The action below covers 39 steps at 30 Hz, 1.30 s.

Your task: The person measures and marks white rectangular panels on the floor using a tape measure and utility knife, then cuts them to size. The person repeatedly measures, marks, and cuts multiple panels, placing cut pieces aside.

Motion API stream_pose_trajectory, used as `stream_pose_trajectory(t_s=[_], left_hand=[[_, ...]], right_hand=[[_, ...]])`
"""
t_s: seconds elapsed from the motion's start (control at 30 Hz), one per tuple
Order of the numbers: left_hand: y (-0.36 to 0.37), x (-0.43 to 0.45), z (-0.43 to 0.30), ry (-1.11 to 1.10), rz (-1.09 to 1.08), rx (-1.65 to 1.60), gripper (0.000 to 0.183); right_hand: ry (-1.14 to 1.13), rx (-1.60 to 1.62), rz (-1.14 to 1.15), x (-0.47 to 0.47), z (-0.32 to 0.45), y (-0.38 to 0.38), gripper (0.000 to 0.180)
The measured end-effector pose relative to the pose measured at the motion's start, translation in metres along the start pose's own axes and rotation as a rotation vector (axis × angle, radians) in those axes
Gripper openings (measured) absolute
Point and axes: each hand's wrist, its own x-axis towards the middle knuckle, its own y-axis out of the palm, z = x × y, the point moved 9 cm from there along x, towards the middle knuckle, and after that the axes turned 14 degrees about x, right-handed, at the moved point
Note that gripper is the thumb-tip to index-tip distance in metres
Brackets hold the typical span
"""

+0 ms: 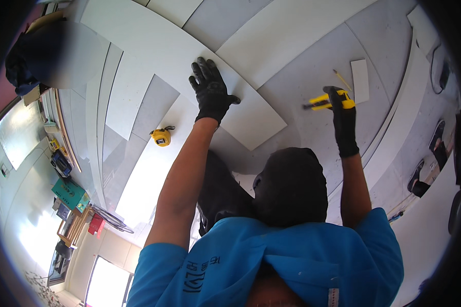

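My left hand [211,90], in a black work glove, lies flat with its fingers spread on a long pale board [180,50]. Off to the right, my right hand [342,103], gloved the same way, is closed around a yellow-and-black hand tool [326,101] whose exact kind I cannot tell. Its dark end points left, above the grey floor. Just beyond that hand lie a yellow pencil [342,79] and a small pale rectangular offcut [360,80]. A yellow tape measure [161,136] rests on a board left of my left forearm.
More pale boards [288,34] lie across the grey tiled floor. At the left are a green box [70,195], a coiled cable [111,219] and a red object [96,225]. Another person [34,57] is at the upper left; another person's feet [417,176] show at the right.
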Motion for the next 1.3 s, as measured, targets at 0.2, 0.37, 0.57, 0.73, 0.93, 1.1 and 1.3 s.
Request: stream_pose_trajectory(t_s=[0.2, 0.37, 0.57, 0.73, 0.93, 1.1, 1.3], left_hand=[[0.000, 0.000, 0.000, -0.001, -0.017, -0.020, 0.141], [0.000, 0.001, 0.000, -0.007, -0.038, 0.007, 0.139], [-0.001, 0.000, 0.000, -0.006, 0.022, 0.077, 0.141], [-0.006, 0.000, 0.005, -0.005, -0.017, -0.071, 0.137], [-0.003, -0.002, 0.007, 0.003, -0.038, -0.100, 0.133], [0.003, 0.000, 0.009, -0.022, -0.116, -0.192, 0.132], [0.000, 0.000, 0.009, -0.017, -0.131, -0.208, 0.130]], right_hand=[[0.392, 0.703, -0.068, -0.006, -0.124, -0.004, 0.030], [0.203, -0.721, 0.010, -0.051, -0.082, -0.041, 0.026], [-0.616, -1.142, 0.321, -0.012, -0.022, 0.051, 0.038], [-0.588, -0.877, 0.421, -0.004, -0.029, 0.076, 0.035], [-0.657, -0.807, 0.433, 0.035, -0.019, 0.246, 0.033], [-0.592, -0.916, 0.508, 0.050, -0.035, 0.288, 0.022], [-0.604, -1.005, 0.595, 0.052, -0.041, 0.303, 0.016]])
